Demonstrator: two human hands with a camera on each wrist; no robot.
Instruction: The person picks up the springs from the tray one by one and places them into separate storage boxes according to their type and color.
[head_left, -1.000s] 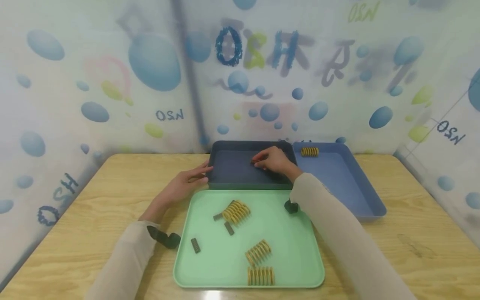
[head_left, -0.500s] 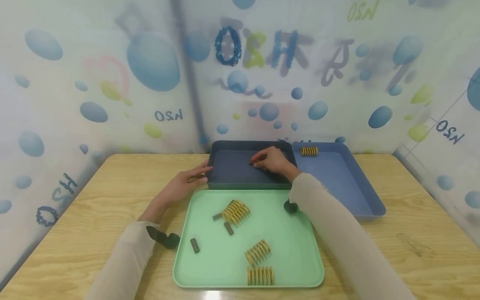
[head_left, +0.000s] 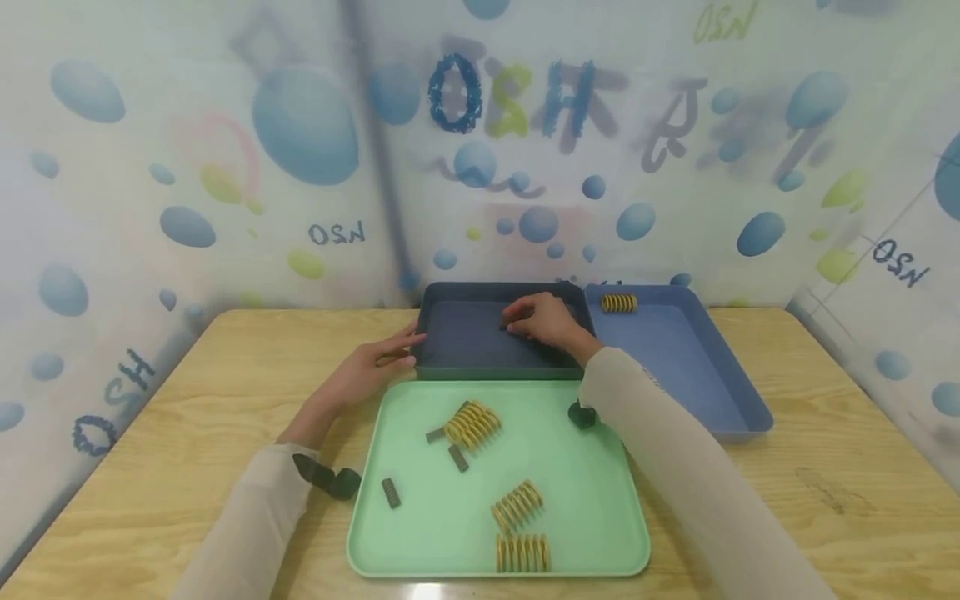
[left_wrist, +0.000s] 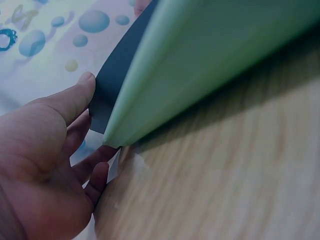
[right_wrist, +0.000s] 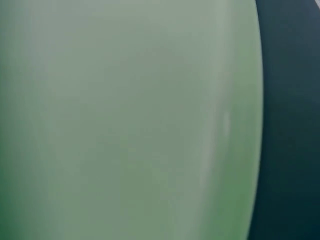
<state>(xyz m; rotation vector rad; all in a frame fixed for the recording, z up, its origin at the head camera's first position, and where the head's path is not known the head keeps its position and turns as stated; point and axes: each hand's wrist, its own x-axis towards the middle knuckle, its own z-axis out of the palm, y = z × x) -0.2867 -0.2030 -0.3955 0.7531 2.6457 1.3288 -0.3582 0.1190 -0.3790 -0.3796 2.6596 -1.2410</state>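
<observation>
In the head view my right hand (head_left: 546,320) pinches a small dark spring (head_left: 504,322) inside the dark blue tray (head_left: 457,342). Fingers of my left hand (head_left: 367,367) lie fairly straight against that tray's left side; the left wrist view shows the same hand (left_wrist: 45,145) with its thumb at the dark wall. In front, a light green tray (head_left: 570,517) bears thick yellow springs, among them one near its front rim (head_left: 522,552) and a tilted one (head_left: 517,504). Small dark springs, such as one at the left (head_left: 391,492), lie there too, some beside a yellow spring cluster (head_left: 472,423).
A lighter blue tray (head_left: 697,367) stands to the right of the dark one, with one yellow spring (head_left: 618,303) at its back. The trays rest on a wooden table (head_left: 225,400), backed by a patterned wall sheet (head_left: 540,183). The right wrist view shows mostly the green tray (right_wrist: 125,120).
The small dark spring in my right fingertips turns slightly and looks shorter from the head camera. Both hands and the trays stay practically where they were.
</observation>
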